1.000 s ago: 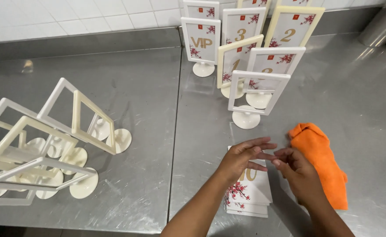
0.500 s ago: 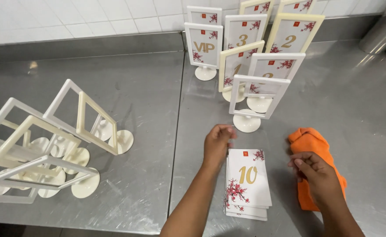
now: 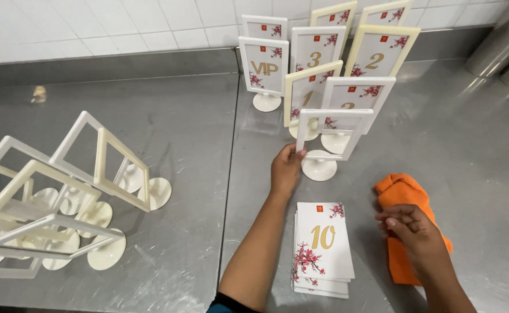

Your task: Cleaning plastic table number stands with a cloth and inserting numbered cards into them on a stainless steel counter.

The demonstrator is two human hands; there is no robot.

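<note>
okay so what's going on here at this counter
A person stands at a steel counter working with table-number signs. The left hand grips the left edge of an empty white frame stand that stands upright in front of several stands already holding cards. The right hand rests on an orange cloth. A stack of flowered number cards lies between the hands. To the left, a pile of empty frame stands lies tipped over.
</note>
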